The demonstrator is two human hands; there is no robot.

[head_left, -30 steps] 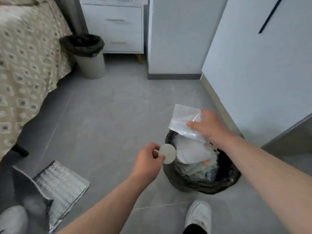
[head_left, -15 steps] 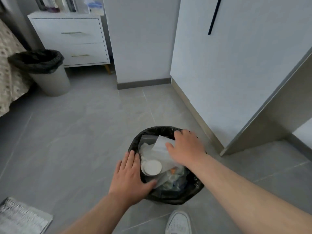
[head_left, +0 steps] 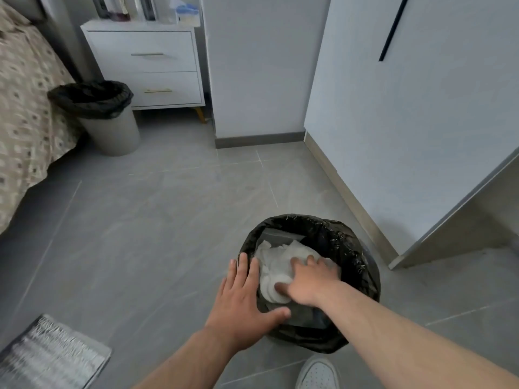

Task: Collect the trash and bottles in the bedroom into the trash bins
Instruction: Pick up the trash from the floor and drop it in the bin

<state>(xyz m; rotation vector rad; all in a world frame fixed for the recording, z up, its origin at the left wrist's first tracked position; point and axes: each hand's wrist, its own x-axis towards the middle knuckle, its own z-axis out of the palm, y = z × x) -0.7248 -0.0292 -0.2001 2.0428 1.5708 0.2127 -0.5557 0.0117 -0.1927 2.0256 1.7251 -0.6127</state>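
A bin lined with a black bag (head_left: 348, 248) stands on the floor at my feet, filled with white paper and plastic trash (head_left: 276, 258). My right hand (head_left: 309, 279) lies flat on the trash inside the bin, fingers spread, pressing down on it. My left hand (head_left: 244, 301) rests open on the bin's left rim, thumb across the near edge. A round white lid (head_left: 271, 289) lies in the bin just under my right thumb.
A second bin with a black liner (head_left: 112, 130) stands by the bed (head_left: 25, 108) and a white nightstand (head_left: 148, 66). A silver foil bag (head_left: 50, 357) lies on the floor at bottom left. White cabinets (head_left: 407, 122) line the right. My white shoe (head_left: 317, 374) is below the bin.
Both hands let go of the plastic bag and the round lid into the bin. My left hand settled on the rim, and my right hand pushed down onto the trash.
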